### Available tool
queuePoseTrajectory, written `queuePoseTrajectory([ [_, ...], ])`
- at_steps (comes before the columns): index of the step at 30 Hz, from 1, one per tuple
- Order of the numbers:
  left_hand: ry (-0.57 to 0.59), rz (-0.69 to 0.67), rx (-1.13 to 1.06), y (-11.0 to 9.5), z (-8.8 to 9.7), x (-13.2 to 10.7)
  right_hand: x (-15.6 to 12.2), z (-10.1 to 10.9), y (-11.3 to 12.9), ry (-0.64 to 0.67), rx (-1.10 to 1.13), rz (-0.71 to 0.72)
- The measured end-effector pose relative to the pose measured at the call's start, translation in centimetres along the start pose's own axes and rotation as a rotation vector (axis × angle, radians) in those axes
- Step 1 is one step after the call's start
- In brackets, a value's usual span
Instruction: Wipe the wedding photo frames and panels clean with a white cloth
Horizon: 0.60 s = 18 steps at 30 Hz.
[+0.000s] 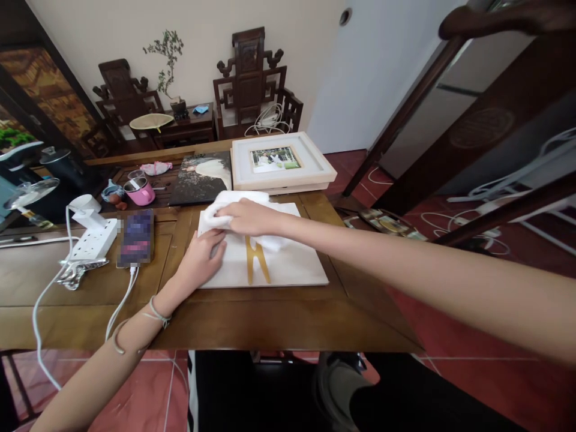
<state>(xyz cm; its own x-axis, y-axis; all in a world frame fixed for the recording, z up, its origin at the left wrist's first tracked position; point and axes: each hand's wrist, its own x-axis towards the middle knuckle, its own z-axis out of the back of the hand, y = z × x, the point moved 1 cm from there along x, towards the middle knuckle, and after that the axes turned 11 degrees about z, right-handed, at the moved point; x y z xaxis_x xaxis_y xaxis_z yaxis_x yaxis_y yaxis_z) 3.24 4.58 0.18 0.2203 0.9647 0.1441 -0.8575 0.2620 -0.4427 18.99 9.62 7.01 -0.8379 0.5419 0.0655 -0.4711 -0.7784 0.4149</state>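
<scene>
A white board (292,267) lies flat on the wooden table (252,324), with a gold stand piece (255,259) on it. My left hand (202,259) rests flat on the board's left edge, fingers stretched out. My right hand (249,217) is closed on a white cloth (234,201) and presses it onto the far left part of the board.
A white framed photo (281,163) and a dark photo print (202,177) lie behind the board. To the left sit a phone (135,238) on a cable, a white power strip (92,237) and a pink cup (140,192). Carved wooden chairs (252,78) stand by the wall.
</scene>
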Motion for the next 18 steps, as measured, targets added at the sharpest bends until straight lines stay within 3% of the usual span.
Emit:
queuePoseTrajectory([
  [6,-0.046,-0.072,-0.053,0.6,-0.2,0.3,2.7,0.2,2.2,0.036,-0.032,0.070],
  [10,-0.046,-0.071,-0.068,0.7,-0.2,0.3,2.4,0.7,1.5,0.103,-0.059,0.027],
  [13,-0.028,-0.009,-0.056,0.9,-0.3,0.1,0.8,1.5,0.0,0.141,-0.076,-0.028],
  [18,-0.018,0.031,-0.057,1.3,-0.8,0.0,-4.6,2.4,-2.7,0.163,-0.102,-0.145],
])
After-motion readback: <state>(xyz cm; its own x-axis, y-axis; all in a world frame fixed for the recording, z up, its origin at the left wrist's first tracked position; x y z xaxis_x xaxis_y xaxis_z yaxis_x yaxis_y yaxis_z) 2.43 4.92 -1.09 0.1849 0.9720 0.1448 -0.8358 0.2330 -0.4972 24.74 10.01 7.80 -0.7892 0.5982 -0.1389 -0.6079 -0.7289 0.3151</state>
